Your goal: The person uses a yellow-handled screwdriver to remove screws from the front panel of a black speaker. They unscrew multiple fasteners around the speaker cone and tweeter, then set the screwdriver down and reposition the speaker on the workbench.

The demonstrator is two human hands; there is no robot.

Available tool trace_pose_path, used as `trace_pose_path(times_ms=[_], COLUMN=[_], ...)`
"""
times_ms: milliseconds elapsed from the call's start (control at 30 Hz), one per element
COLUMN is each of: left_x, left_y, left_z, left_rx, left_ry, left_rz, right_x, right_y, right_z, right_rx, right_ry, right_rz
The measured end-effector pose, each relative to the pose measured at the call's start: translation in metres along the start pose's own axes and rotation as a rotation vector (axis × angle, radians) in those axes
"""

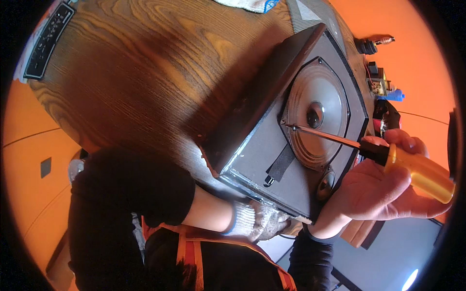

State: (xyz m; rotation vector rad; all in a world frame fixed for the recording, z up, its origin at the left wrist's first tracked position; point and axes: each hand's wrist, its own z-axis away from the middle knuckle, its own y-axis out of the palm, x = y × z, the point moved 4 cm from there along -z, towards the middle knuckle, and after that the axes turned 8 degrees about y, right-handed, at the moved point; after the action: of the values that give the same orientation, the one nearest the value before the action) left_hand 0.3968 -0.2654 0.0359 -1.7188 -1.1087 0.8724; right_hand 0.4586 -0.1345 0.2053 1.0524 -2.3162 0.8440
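Note:
A dark loudspeaker box (259, 167) rests tilted across the wooden table, its front panel facing up and to the right. Set in the panel are a large round speaker cone (303, 140) in an angular frame and a small round driver (326, 185) below it. My bare right hand (383, 186) is closed around the yellow handle of a screwdriver (420, 174). The long shaft reaches left across the cone, its tip at a screw on the frame's left edge. My left hand (264, 221), in a whitish knit glove, curls against the box's lower edge; its fingertips are partly hidden.
The wooden table (121, 68) has a curved edge. A black panel with small markings (48, 41) lies at far left. White cloth (250, 4) and a grey ridged sheet (310, 14) lie at the back. Several small parts and a blue piece (394, 95) line the right edge.

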Motion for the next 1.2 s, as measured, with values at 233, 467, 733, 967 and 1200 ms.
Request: trace_pose_path(times_ms=[233, 467, 733, 967, 1200], left_x=[0.002, 0.001, 0.0, -0.008, -0.013], left_y=[0.0, -0.003, -0.003, -0.001, 0.002], left_z=[0.002, 0.003, 0.0, -0.002, 0.0], left_rx=[-0.013, -0.009, -0.006, -0.002, 0.004], left_ry=[0.007, 0.024, 0.037, 0.065, 0.109], left_rz=[-0.029, -0.062, -0.108, -0.184, -0.318], right_x=[-0.005, -0.008, -0.008, -0.009, -0.01], right_y=[0.003, 0.003, 0.003, 0.002, 0.003], right_z=[-0.001, 0.0, 0.002, 0.0, -0.002], right_rx=[0.037, 0.055, 0.073, 0.097, 0.133], right_ry=[0.014, 0.031, 0.042, 0.054, 0.071], right_rz=[-0.029, -0.044, -0.055, -0.074, -0.09])
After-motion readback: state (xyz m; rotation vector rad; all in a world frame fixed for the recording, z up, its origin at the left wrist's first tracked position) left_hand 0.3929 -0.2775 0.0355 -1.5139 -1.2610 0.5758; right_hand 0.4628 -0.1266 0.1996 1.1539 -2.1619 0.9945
